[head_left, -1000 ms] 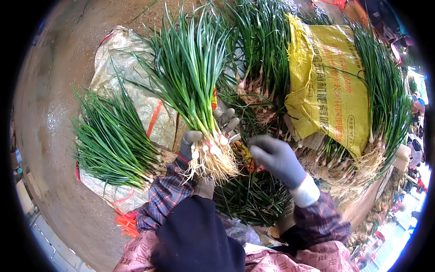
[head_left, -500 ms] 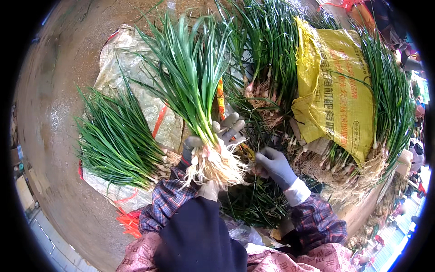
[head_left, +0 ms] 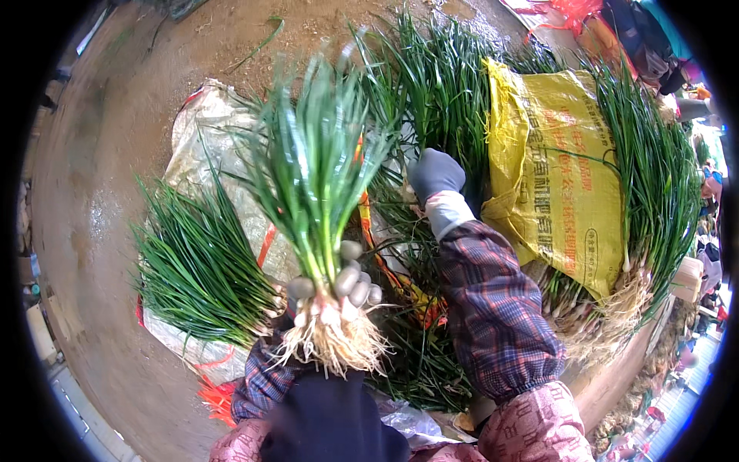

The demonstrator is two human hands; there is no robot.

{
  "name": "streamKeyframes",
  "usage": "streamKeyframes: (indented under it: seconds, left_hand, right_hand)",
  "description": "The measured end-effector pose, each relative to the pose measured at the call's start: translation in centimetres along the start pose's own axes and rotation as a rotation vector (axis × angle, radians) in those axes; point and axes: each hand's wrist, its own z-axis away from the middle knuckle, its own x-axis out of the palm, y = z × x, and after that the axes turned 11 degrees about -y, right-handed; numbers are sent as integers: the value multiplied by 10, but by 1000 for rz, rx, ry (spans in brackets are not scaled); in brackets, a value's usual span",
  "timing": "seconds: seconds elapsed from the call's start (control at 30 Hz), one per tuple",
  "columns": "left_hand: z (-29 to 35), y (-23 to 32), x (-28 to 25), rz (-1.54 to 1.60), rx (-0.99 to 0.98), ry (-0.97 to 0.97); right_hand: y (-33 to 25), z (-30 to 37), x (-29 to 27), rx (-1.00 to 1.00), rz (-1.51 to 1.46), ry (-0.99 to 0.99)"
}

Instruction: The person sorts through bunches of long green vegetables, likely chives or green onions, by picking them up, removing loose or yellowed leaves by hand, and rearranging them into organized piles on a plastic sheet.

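Note:
My left hand [head_left: 339, 286], in a grey glove, grips a bunch of green onions [head_left: 312, 185] just above its pale roots [head_left: 332, 346], leaves pointing away from me. My right hand [head_left: 436, 175], also gloved, is stretched forward into the big heap of green onions [head_left: 431, 92] beside a yellow sack [head_left: 558, 173]. Its fingers curl down among the leaves; what they hold is hidden.
A tidy pile of green onions [head_left: 196, 266] lies on a white woven sack [head_left: 212, 150] at my left. More onions with dirty roots [head_left: 616, 316] lie under and right of the yellow sack. Bare muddy ground [head_left: 100, 154] surrounds the sacks.
My right hand left the roots of the held bunch and reached forward into the heap. My left hand kept the bunch, raising it slightly.

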Motion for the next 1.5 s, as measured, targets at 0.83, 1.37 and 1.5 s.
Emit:
streamKeyframes:
  seconds: [0.83, 1.37, 1.5]
  left_hand:
    - [40, 10, -7, 6, -115, 184]
    - [33, 17, -10, 251, -99, 73]
    - [14, 17, -4, 72, 4, 209]
  right_hand:
    - [-44, 135, 18, -743, -422, -48]
    - [64, 133, -20, -805, -652, -863]
    - [21, 124, -37, -826, -145, -498]
